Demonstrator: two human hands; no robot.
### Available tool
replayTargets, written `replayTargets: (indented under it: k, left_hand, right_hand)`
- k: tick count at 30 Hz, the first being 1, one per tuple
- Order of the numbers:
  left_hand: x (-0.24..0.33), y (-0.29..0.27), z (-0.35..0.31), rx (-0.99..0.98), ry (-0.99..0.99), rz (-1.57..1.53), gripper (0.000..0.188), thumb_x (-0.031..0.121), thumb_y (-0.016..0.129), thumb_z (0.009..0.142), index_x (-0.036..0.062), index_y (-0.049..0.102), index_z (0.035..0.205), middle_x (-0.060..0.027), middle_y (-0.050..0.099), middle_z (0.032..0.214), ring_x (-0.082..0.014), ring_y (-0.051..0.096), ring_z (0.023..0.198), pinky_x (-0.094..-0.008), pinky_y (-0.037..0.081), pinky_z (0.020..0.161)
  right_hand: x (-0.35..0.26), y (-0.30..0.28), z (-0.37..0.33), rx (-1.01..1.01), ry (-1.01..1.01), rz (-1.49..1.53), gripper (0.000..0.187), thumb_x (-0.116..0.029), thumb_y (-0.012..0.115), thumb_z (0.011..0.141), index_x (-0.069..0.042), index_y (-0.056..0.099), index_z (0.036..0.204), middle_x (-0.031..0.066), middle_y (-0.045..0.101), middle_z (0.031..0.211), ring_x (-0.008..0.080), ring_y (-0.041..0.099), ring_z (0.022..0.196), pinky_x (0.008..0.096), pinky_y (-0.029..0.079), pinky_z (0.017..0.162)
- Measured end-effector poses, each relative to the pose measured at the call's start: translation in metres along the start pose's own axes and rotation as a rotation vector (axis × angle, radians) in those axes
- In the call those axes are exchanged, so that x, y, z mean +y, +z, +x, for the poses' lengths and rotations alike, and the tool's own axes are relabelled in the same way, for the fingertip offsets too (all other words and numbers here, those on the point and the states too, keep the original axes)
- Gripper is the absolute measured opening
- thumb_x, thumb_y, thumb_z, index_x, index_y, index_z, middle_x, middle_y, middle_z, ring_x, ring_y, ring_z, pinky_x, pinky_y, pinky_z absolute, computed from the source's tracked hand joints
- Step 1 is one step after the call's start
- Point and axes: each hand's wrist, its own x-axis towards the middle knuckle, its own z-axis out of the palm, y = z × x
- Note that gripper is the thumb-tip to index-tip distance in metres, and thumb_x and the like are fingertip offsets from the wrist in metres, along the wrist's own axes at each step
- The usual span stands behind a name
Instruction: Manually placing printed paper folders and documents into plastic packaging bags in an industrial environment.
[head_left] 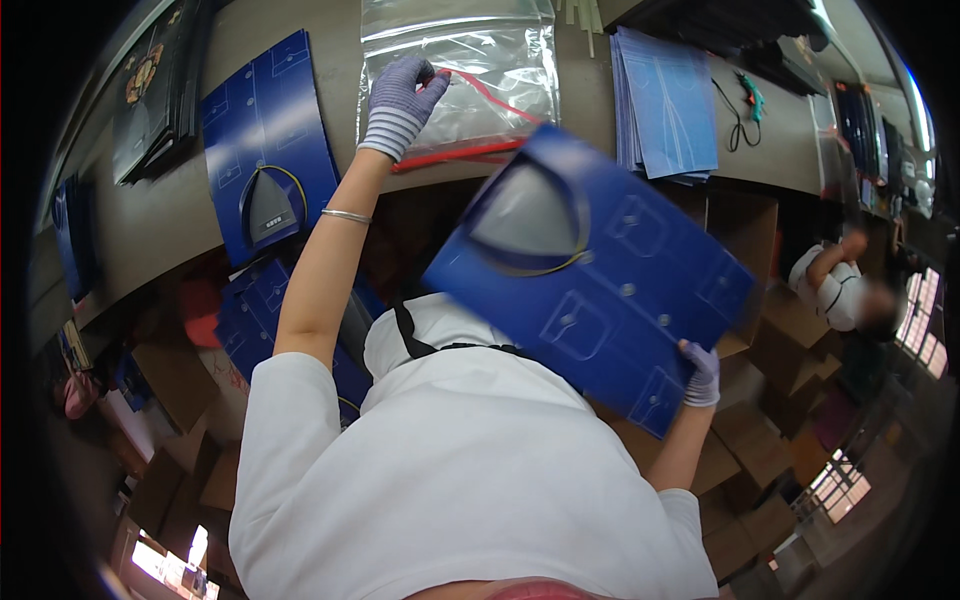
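My left hand [408, 100], in a striped purple glove with bare fingertips, is closed in a pinch at the red-edged mouth of a clear plastic bag [500, 75] on the table. Part of the red strip lifts away beside the fingers. My right hand [703, 375], gloved alike, grips a corner of a blue shirt-shaped cardboard sheet [620, 290] printed with pockets and buttons. The sheet is tilted in front of my body, its grey collar part toward the bag; a yellow cord curves along the collar. It looks apart from the bag's red edge or just over it.
Another blue shirt-shaped sheet [270, 120] lies left on the grey table [165, 215]. Right of the bag are a stack of blue sheets [665, 105] and a green-handled tool [750, 97] with a cord. Cardboard boxes [740, 440] stand below; another person [835, 285] is at right.
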Motion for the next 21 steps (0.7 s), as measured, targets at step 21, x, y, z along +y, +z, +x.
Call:
replayTargets:
  k: [21]
  left_hand:
    - [-0.025, -0.036, -0.092, 0.044, -0.118, -0.141, 0.02, 0.011, 0.067, 0.072, 0.0036, 0.059, 0.088, -0.0101, 0.058, 0.084, -0.0255, 0.057, 0.079, -0.033, 0.046, 0.071]
  right_hand:
    - [0.086, 0.062, 0.049, -0.113, -0.077, 0.275, 0.059, -0.018, 0.074, 0.067, 0.0, 0.048, 0.117, 0.0127, 0.056, 0.102, 0.0241, 0.057, 0.091, 0.0343, 0.049, 0.081]
